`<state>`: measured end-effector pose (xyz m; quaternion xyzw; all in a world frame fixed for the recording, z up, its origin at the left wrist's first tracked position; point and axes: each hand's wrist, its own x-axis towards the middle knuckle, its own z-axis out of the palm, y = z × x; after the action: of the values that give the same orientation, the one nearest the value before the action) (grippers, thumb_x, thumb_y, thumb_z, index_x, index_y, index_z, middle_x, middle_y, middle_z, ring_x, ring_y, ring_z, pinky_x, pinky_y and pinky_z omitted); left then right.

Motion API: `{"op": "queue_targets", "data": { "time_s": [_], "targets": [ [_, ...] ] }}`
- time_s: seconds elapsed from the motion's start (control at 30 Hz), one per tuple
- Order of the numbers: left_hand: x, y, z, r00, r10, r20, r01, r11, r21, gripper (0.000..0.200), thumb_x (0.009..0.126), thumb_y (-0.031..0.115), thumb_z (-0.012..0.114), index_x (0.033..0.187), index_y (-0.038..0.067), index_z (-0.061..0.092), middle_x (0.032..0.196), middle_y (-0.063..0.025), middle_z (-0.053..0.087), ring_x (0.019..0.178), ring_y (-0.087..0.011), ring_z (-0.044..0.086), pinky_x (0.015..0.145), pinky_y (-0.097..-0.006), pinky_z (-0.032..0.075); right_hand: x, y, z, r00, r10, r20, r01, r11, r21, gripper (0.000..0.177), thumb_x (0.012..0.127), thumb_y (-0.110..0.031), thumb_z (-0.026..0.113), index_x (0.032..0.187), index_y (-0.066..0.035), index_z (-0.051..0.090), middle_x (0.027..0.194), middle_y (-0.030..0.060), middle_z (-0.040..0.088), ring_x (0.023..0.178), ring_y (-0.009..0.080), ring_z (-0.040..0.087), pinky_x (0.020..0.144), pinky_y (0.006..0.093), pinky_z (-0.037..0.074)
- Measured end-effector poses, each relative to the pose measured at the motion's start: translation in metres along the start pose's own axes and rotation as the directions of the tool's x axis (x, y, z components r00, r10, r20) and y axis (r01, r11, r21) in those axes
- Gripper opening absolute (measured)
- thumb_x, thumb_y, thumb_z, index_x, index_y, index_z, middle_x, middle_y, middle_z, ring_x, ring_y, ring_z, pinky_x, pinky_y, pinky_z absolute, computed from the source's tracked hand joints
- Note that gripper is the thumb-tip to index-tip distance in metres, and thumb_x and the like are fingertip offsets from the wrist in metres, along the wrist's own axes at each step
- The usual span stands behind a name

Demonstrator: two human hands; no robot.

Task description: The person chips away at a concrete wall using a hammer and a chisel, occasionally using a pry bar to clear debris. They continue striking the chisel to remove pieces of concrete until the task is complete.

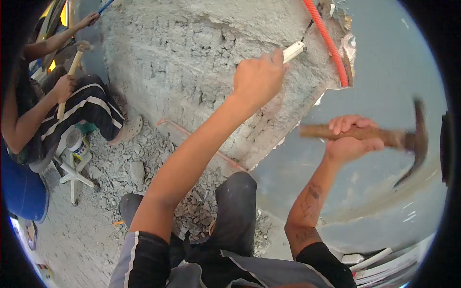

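My left hand (259,79) is closed round a white-handled tool (293,51); its thin dark shaft points up toward the rough, chipped wall (192,53), near an orange corrugated conduit (329,41). On the right, my right hand (353,137) grips the wooden handle of a claw hammer (419,139), whose dark metal head is at the far right, apart from the white-handled tool and slightly blurred. Smooth grey wall (384,72) lies behind the hammer.
A seated co-worker (62,91) at the left holds a hammer (72,79) and a blue tool (104,6). Rubble (137,173) covers the floor. Nearby are a wheeled stool base (74,177), a blue barrel (24,187) and a pinkish conduit (204,146).
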<state>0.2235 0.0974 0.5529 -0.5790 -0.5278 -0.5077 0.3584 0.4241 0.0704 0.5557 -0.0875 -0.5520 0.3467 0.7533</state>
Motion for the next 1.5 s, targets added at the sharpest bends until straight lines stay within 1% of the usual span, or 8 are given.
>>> {"op": "queue_targets", "data": {
  "time_s": [0.27, 0.47, 0.57, 0.63, 0.87, 1.07, 1.3, 1.5],
  "targets": [
    [0.005, -0.002, -0.004, 0.999, 0.003, 0.039, -0.003, 1.0, 0.009, 0.03, 0.089, 0.033, 0.062, 0.102, 0.006, 0.06, 0.062, -0.0097, 0.061, 0.045, -0.0279, 0.06, 0.04, -0.0393, 0.047, 0.004, 0.019, 0.001, 0.896, 0.425, -0.127, -0.435, 0.786, -0.44, 0.049, 0.097, -0.054, 0.043, 0.091, -0.007, 0.051, 0.059, 0.0051, 0.047, 0.046, 0.012, 0.046, 0.041, 0.0251, 0.039],
    [0.002, 0.001, -0.002, 0.999, -0.016, 0.042, 0.016, 1.0, -0.015, 0.029, 0.089, 0.033, 0.061, 0.1, 0.006, 0.059, 0.062, -0.0102, 0.062, 0.046, -0.029, 0.061, 0.04, -0.0395, 0.046, 0.008, 0.034, -0.01, 0.948, -0.305, -0.089, 0.317, 0.889, 0.33, 0.052, 0.097, -0.056, 0.041, 0.085, -0.007, 0.053, 0.059, 0.0048, 0.046, 0.043, 0.0134, 0.044, 0.04, 0.026, 0.038],
    [0.004, -0.001, -0.002, 0.998, -0.013, 0.053, 0.013, 1.0, 0.015, 0.029, 0.089, 0.032, 0.061, 0.102, 0.006, 0.06, 0.061, -0.0106, 0.061, 0.047, -0.0291, 0.061, 0.04, -0.0397, 0.046, 0.012, 0.098, -0.032, 0.861, -0.447, 0.24, 0.441, 0.423, -0.792, 0.055, 0.093, -0.064, 0.041, 0.089, -0.009, 0.046, 0.059, 0.0018, 0.044, 0.043, 0.0124, 0.04, 0.041, 0.0266, 0.038],
    [0.0, 0.004, -0.006, 0.997, 0.008, 0.081, -0.011, 0.999, 0.036, 0.03, 0.089, 0.032, 0.061, 0.103, 0.006, 0.06, 0.06, -0.011, 0.061, 0.047, -0.0292, 0.061, 0.04, -0.0401, 0.046, 0.005, 0.051, 0.002, 0.898, 0.437, -0.057, -0.401, 0.755, -0.518, 0.053, 0.093, -0.062, 0.044, 0.086, -0.01, 0.046, 0.059, 0.0021, 0.045, 0.043, 0.0131, 0.04, 0.041, 0.0262, 0.038],
    [0.003, 0.002, -0.005, 0.996, -0.032, 0.087, 0.032, 0.999, 0.005, 0.026, 0.088, 0.031, 0.062, 0.097, 0.006, 0.06, 0.059, -0.0123, 0.061, 0.049, -0.0303, 0.062, 0.043, -0.0409, 0.047, -0.002, 0.019, 0.002, 0.966, -0.256, 0.029, 0.232, 0.914, 0.333, 0.05, 0.097, -0.057, 0.041, 0.083, -0.009, 0.046, 0.056, 0.0019, 0.045, 0.042, 0.0148, 0.042, 0.04, 0.0261, 0.036],
    [0.003, 0.004, -0.009, 0.995, -0.033, 0.096, 0.03, 0.999, 0.03, 0.026, 0.089, 0.032, 0.061, 0.097, 0.007, 0.06, 0.061, -0.0118, 0.062, 0.05, -0.0297, 0.062, 0.043, -0.04, 0.047, 0.004, 0.046, 0.008, 0.901, 0.433, -0.014, -0.359, 0.727, -0.585, 0.069, 0.092, -0.072, 0.027, 0.084, -0.006, 0.047, 0.057, 0.0053, 0.045, 0.044, 0.0159, 0.045, 0.04, 0.0285, 0.039],
    [0.004, 0.003, -0.005, 0.999, -0.025, 0.042, 0.023, 0.999, 0.046, 0.027, 0.089, 0.033, 0.061, 0.098, 0.008, 0.06, 0.058, -0.0108, 0.062, 0.048, -0.0289, 0.061, 0.041, -0.0403, 0.046, 0.013, 0.029, -0.003, 0.913, -0.404, 0.048, 0.355, 0.848, 0.394, 0.061, 0.091, -0.069, 0.038, 0.084, -0.009, 0.046, 0.057, 0.003, 0.043, 0.043, 0.0136, 0.043, 0.039, 0.028, 0.039],
    [0.007, 0.004, -0.012, 0.989, -0.053, 0.136, 0.048, 0.998, 0.043, 0.026, 0.089, 0.032, 0.061, 0.097, 0.008, 0.06, 0.055, -0.0105, 0.06, 0.047, -0.0288, 0.061, 0.042, -0.0406, 0.046, 0.001, 0.056, 0.0, 0.859, 0.509, -0.048, -0.485, 0.781, -0.394, 0.07, 0.087, -0.077, 0.027, 0.084, -0.009, 0.044, 0.059, 0.0056, 0.046, 0.045, 0.0158, 0.046, 0.04, 0.0304, 0.039]
  ]
}}
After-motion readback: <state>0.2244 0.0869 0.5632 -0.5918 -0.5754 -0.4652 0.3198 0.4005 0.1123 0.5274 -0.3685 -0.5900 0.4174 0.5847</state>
